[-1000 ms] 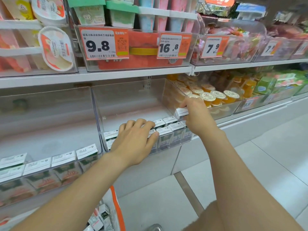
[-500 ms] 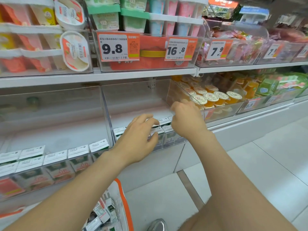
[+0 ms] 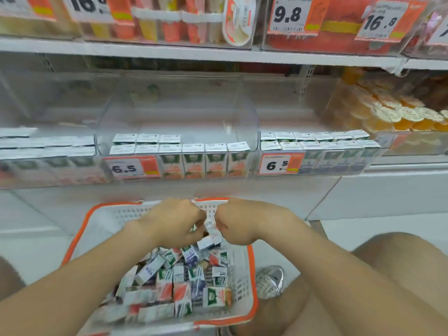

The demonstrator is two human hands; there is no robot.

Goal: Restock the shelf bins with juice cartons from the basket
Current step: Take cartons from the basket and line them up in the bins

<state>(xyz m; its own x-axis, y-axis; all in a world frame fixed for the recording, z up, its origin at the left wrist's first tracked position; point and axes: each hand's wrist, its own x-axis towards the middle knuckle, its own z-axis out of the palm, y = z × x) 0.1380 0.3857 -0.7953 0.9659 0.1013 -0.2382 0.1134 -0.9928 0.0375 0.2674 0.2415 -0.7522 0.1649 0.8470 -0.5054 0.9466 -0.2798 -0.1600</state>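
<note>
While loose juice cartons [image 3: 169, 287] lie heaped in the orange-rimmed basket [image 3: 252, 282] at lower centre, the left hand [image 3: 172, 223] and right hand [image 3: 238, 223] meet above them, fingers curled onto one blurred carton [image 3: 211, 227] between them. Above, mid-frame, clear shelf bins [image 3: 177, 122] hold upright carton rows.

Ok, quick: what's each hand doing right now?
Left hand: curled over the basket, grip cannot be told.
Right hand: gripping a juice carton.
</note>
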